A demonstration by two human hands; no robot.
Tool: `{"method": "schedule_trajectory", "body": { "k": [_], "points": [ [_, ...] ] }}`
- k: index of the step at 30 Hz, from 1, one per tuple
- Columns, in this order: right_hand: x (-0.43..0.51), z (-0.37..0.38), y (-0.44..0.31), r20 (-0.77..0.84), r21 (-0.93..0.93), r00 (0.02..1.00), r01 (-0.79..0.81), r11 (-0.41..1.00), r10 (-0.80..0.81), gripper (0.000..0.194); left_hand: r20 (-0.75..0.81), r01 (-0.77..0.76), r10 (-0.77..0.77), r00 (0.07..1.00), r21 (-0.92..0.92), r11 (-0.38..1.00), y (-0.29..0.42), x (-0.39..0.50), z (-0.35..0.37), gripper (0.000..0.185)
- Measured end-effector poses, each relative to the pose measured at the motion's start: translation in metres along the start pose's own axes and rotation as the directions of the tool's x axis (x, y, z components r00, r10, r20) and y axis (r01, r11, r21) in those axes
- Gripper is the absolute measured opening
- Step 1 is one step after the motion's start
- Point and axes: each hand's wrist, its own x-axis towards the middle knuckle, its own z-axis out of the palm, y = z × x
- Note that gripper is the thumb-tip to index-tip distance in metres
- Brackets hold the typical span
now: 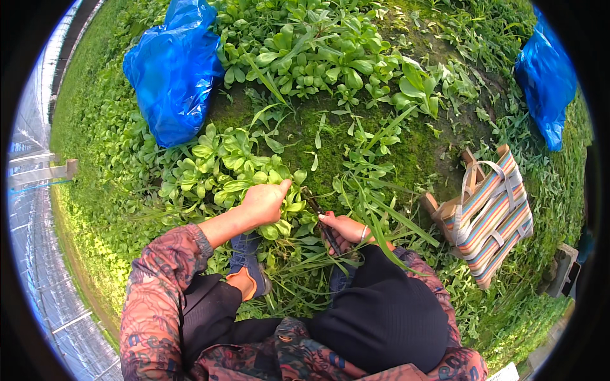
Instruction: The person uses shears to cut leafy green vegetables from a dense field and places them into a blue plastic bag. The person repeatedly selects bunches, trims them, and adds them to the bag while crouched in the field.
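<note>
My left hand (267, 202) is curled among low, broad-leaved green plants (238, 152), its thumb pointing forward. Its fingers are hidden, so I cannot tell whether leaves are in its grasp. Just to the right, my right hand (345, 228) grips a slim, dark hand tool (330, 238), perhaps snips or a knife. The tool's tip points forward and left, close to the leaves beside my left hand. Long grass blades (381, 209) cross in front of my right wrist.
A blue plastic bag (174, 81) rests on the plants ahead to the left; another blue bag (545, 85) is far right. A folding stool (495, 219) with a striped woven seat lies tipped at right. My shoe (248, 262) stands below my left hand. Mossy soil (305, 124) shows ahead.
</note>
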Motion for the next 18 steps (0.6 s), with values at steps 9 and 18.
{"method": "schedule_trajectory", "body": {
  "k": [9, 18],
  "points": [
    [-0.002, 0.008, -0.009, -0.128, 0.005, 0.99, 0.061, 0.998, -0.06, 0.058, -0.053, 0.04, -0.042, 0.998, -0.032, 0.999, -0.011, -0.006, -0.004, 0.043],
    [0.023, 0.008, -0.034, 0.023, 0.094, 0.999, -0.026, 0.995, 0.023, 0.068, 0.141, 0.162, -0.135, 0.981, -0.201, 0.966, -0.036, 0.027, -0.02, 0.101]
  ]
}}
